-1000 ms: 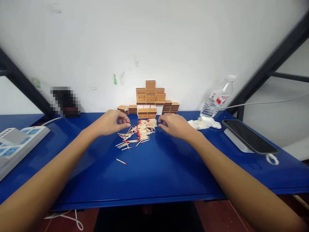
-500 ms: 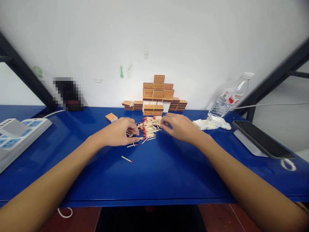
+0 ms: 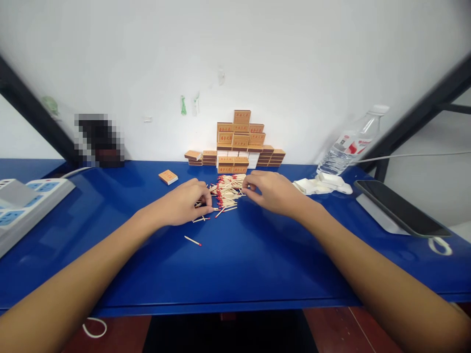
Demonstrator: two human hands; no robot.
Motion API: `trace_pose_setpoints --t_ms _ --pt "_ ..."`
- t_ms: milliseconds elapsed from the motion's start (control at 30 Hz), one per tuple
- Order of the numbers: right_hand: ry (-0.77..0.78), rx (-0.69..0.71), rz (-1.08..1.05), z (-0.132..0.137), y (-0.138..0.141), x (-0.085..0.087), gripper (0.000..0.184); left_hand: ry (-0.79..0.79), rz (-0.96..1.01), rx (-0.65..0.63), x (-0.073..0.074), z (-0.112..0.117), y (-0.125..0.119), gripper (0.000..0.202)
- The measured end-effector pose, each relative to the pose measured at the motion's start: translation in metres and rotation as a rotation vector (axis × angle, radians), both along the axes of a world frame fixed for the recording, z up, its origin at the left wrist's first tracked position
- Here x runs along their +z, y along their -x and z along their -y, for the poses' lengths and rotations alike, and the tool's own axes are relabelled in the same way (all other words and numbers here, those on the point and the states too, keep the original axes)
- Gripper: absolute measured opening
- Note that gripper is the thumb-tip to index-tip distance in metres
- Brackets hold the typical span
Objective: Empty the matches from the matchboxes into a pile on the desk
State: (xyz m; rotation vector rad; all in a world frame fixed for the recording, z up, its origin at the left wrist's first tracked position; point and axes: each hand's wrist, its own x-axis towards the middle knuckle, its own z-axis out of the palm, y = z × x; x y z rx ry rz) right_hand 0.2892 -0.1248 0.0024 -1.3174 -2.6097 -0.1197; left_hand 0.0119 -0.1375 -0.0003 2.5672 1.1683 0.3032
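A heap of wooden matches (image 3: 231, 189) with red heads lies mid-table, many pointing the same way. At its left edge is my left hand (image 3: 186, 202), thumb and forefinger pinched at a match (image 3: 215, 209). My right hand (image 3: 270, 190) is on the other side, fingers curled and thumb close to the forefinger at the pale match ends. What sits between those right fingertips is too small to make out. Left fingers partly cover more matches. One loose match (image 3: 193, 240) lies nearer me.
Stacked matchboxes (image 3: 241, 137) stand against the wall behind the heap. A single matchbox (image 3: 168, 177) lies left. To the right are white pieces (image 3: 324, 184), a water bottle (image 3: 348, 142) and a phone (image 3: 401, 207). A power strip (image 3: 33, 206) is at far left.
My left thumb and forefinger have come closer together around the match. The right hand has barely moved. The whole view has shifted slightly.
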Motion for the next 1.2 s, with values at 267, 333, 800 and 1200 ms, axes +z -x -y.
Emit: trace_pose_setpoints --t_ms 267,333,800,1200 --pt "-0.008 0.022 -0.05 -0.001 -0.001 0.0 0.013 0.012 0.046 0.018 0.003 -0.004 0.002 0.023" --pt "-0.012 0.028 -0.066 -0.001 -0.002 0.0 0.013 0.012 0.111 0.061 0.008 -0.004 0.002 0.024" --pt "-0.013 0.034 -0.068 0.0 -0.001 0.001 0.014 -0.034 0.045 0.015 0.005 -0.005 -0.001 0.021" --pt "0.004 0.023 -0.064 0.0 -0.001 0.0 0.012 -0.017 -0.055 -0.027 0.0 -0.002 0.002 0.018"
